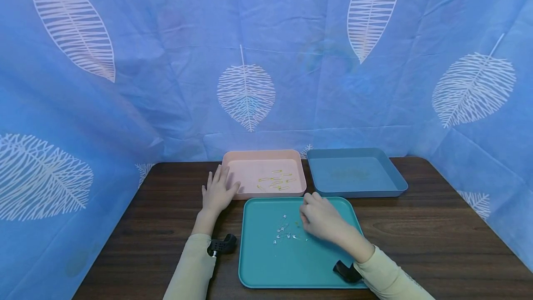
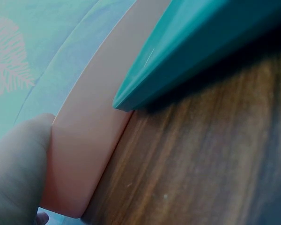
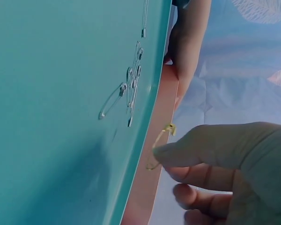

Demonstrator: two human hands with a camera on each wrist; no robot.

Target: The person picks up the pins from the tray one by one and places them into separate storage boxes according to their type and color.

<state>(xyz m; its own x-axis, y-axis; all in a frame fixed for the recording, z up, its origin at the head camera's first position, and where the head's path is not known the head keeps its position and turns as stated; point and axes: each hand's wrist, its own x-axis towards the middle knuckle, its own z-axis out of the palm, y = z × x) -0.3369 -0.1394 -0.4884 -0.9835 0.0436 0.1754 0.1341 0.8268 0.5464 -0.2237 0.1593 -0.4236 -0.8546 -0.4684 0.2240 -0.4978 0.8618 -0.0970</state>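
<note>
My right hand [image 1: 321, 216] is above the upper right part of the teal tray [image 1: 279, 267]. Between thumb and fingertips it pinches a gold safety pin [image 3: 170, 128], whose clasp end sticks out in the right wrist view. Several silver safety pins [image 3: 122, 87] lie in a loose cluster on the teal tray. My left hand [image 1: 215, 193] rests at the left front corner of the pink tray [image 1: 243, 170], fingers spread along its left rim. In the left wrist view the thumb [image 2: 25, 154] touches its outer wall. Several gold safety pins [image 1: 275, 179] lie scattered inside the pink tray.
A blue tray [image 1: 341, 189] stands at the back right, beside the pink one. All three trays sit on a dark wooden table [image 1: 441, 230]. Behind it hangs a blue cloth [image 1: 179, 73] with white leaf prints.
</note>
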